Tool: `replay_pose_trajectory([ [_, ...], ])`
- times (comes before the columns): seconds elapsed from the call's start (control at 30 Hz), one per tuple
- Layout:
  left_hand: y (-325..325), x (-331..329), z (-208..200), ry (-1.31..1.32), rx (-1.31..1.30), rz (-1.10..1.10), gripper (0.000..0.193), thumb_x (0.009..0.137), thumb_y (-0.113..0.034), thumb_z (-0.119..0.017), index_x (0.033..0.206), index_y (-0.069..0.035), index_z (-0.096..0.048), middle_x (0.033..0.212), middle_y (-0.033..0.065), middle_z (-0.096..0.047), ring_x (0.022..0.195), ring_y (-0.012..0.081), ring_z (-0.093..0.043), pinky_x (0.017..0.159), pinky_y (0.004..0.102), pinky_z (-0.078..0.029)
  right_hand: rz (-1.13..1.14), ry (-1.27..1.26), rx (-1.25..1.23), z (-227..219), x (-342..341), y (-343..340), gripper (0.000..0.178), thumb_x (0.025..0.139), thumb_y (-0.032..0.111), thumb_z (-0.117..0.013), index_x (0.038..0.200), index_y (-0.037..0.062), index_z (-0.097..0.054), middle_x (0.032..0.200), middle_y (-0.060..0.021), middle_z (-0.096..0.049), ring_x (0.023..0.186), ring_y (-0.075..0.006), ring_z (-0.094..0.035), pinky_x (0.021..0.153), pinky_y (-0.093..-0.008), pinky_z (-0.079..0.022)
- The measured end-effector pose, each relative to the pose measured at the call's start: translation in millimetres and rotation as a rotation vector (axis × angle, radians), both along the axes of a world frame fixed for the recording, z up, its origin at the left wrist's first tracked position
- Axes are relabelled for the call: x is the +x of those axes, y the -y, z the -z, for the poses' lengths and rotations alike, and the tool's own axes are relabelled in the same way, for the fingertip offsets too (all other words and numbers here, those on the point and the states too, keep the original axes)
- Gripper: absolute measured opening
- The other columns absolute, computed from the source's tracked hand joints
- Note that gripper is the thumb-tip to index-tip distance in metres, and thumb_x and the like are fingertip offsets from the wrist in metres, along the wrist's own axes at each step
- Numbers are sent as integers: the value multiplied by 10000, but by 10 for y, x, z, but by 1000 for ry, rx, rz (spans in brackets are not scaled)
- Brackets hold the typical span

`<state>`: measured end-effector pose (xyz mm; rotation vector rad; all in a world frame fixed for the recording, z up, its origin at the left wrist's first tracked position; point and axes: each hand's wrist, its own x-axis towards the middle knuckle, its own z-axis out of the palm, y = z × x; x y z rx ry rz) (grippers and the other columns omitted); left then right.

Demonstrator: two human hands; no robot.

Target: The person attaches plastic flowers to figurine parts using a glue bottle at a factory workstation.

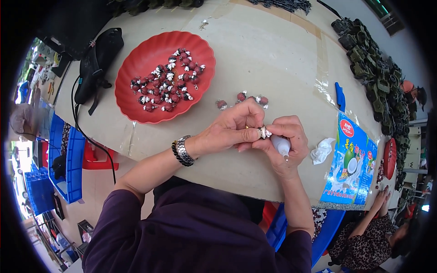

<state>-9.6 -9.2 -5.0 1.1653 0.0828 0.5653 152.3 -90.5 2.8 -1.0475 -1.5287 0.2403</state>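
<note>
The left hand (232, 129) has its grip pinched on a small figure (264, 132), thumb against curled index finger. The right hand (293, 139) brings its fingertips to the same piece from the other side, while its grip also grasps a white bottle (281, 146) against the palm, the narrow tip directed back toward the person. The small figure is held above the table (259, 59), near the middle of its near edge. What shows between the fingertips is glossy white with dark patches; the rest is covered, and which way up it sits cannot be told.

Just beyond the hands, a few loose figures (221, 104) lie on the table: rounded dark-red bodies with white parts. Toward the left edge stands a red bowl (125, 75) with a scalloped rim, holding a heap of similar pieces (169, 86) in dark red, black and white, some with metal loops. Between the bowl and the left edge lies a black object (98, 63), a cord running from it over that edge.

To the right of the hands is a crumpled white tissue (322, 151), then a blue printed sheet (350, 159) by the near right corner. Dark bundled items (375, 77) are heaped along the right edge.
</note>
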Motion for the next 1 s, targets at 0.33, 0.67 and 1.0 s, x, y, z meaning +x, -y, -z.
replay_pose_trajectory([
  [0.33, -30, 12, 23, 16, -8, 53, 170, 940, -151, -582, 983, -96, -427, 751, -5, -531, 556, 38, -486, 483, 178, -330, -111, 4, -45, -66, 66, -26, 446, 557, 234, -889, 881, 50, -645, 831, -58, -562, 670, -131, -564, 503, -253, -448],
  [0.67, -21, -37, -55, -106, 60, 92, 151, 904, -94, -577, 951, -87, -434, 784, -21, -500, 592, 31, -471, 522, 201, -376, -386, -381, -432, -295, 349, 65, 356, 796, 0, -584, 1109, 46, -422, 1155, -130, -413, 827, -164, -581, 743, -304, -470],
  [1.0, -43, -67, -92, -119, 41, 146, 157, 879, -80, -582, 949, -75, -442, 786, -16, -517, 607, 26, -488, 531, 188, -396, -332, -354, -395, -259, 651, 23, 370, 720, 112, -804, 990, 25, -567, 922, -125, -644, 840, -189, -640, 722, -287, -516],
])
